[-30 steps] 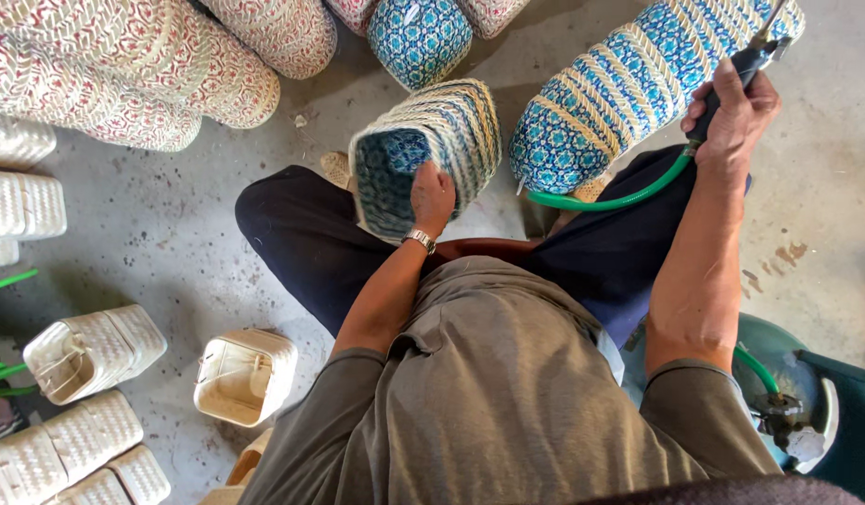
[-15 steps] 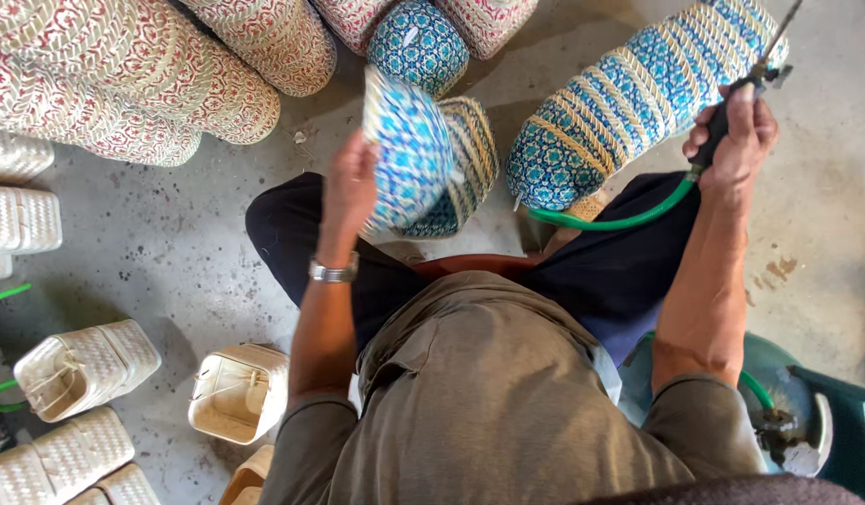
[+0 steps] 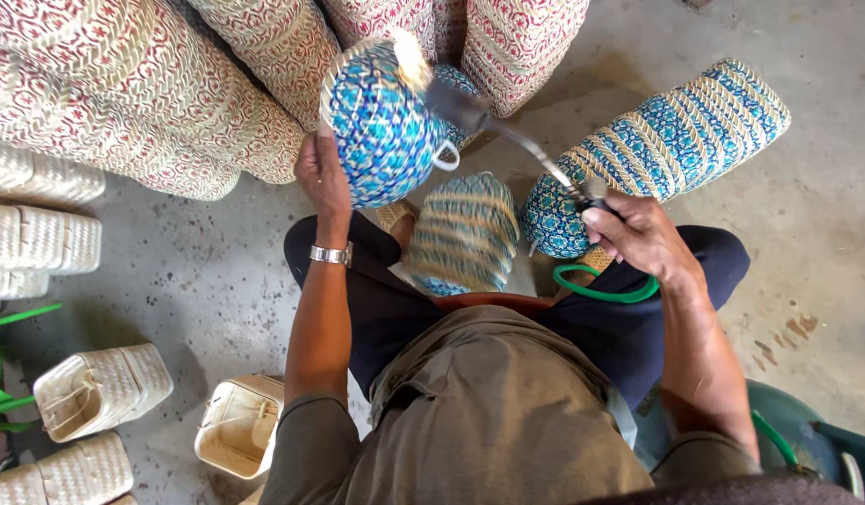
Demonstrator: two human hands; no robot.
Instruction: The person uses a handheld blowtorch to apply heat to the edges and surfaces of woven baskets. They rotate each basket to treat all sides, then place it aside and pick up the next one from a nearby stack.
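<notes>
We see the left hand (image 3: 322, 173) gripping a blue woven basket (image 3: 381, 126) raised above the lap; the right hand (image 3: 638, 234) fingers close around a torch (image 3: 517, 140), its flame (image 3: 412, 56) at the basket's rim. A second basket (image 3: 465, 234) rests below, singeing apparently underway.

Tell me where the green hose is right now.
In the head view the green hose loops over the person's lap, just below the right hand holding the torch, beside the striped blue basket.
</notes>
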